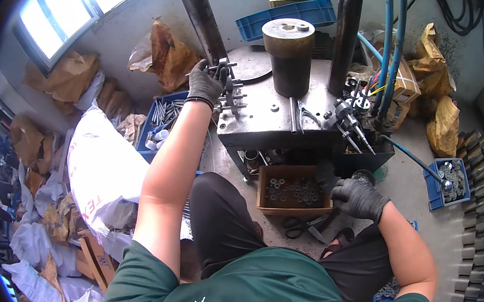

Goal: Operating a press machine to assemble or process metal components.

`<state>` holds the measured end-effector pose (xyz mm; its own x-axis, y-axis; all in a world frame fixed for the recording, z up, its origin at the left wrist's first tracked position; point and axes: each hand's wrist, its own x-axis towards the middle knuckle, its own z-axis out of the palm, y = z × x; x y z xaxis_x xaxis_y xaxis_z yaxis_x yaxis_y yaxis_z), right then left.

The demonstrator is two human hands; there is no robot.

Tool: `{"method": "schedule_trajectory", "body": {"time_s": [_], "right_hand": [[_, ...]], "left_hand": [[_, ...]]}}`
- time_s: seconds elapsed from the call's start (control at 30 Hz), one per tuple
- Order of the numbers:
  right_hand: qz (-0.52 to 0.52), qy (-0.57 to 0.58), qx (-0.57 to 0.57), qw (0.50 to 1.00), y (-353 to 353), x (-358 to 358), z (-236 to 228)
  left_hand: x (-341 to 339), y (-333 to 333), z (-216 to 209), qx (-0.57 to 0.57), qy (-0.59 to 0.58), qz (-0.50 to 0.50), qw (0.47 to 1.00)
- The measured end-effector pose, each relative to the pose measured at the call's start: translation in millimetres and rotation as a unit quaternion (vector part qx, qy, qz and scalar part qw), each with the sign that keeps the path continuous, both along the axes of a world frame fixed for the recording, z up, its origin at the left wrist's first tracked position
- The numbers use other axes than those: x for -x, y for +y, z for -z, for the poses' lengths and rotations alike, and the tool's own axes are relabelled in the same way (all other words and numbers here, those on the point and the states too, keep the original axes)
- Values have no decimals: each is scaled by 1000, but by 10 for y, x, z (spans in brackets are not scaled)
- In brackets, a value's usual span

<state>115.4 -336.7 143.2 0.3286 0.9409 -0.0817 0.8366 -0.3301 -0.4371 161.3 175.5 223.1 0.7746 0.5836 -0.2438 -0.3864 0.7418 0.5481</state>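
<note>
Head view, working left to right. Far left of the frame: bulging white woven sack (pixel 106 165) near the bare left forearm; an elbow swung outward could snag it. Just right of it, a blue plastic crate (pixel 146 154) of long silver bolts (pixel 166 112).

Upper centre-left: left hand (pixel 206 84), dark-gloved, fingers bent at a cluster of slim silver metal pins (pixel 234 97) along the left edge of the grey steel tabletop (pixel 251 116). Cannot tell whether it grips a pin or merely touches. Risk: pins sit near the rim, so a brushing cuff or a thick glove fingertip could tip one off toward the crate.

Upper centre: dark steel cylinder (pixel 288 58), a small metal ring (pixel 303 26) lying loose on its pale top. A bump could send the ring sliding off. Below it, a round grey metal rod (pixel 293 115) beside pliers (pixel 308 118); the rod might roll if the tabletop is jolted.

Centre: shallow brown box (pixel 295 211) with scattered small grey washers (pixel 291 191). A knee shifting inward could jar it and spill them.

Right of the box: right hand (pixel 362 199), also dark-gloved, fingers curled; whether anything is inside is hidden. Risk: bulky gloves may fumble small washers.

Upper right: blue hoses (pixel 396 55), liable to catch a reaching arm.
</note>
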Motion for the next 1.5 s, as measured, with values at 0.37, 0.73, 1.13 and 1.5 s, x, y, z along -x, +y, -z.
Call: {"method": "schedule_trajectory", "body": {"time_s": [0.37, 0.73, 1.13, 1.5], "right_hand": [[28, 9, 110, 994, -14, -94, 165], [43, 15, 99, 994, 120, -100, 323], [218, 366, -279, 861, 957, 431, 73], [249, 319, -333, 852, 971, 477, 384]], "left_hand": [[-94, 97, 396, -145, -101, -6, 984], [1063, -1538, 552, -626, -151, -63, 762], [1192, -2156, 1401, 243, -20, 279, 929], [1330, -2425, 1469, -197, 31, 241, 950]]}}
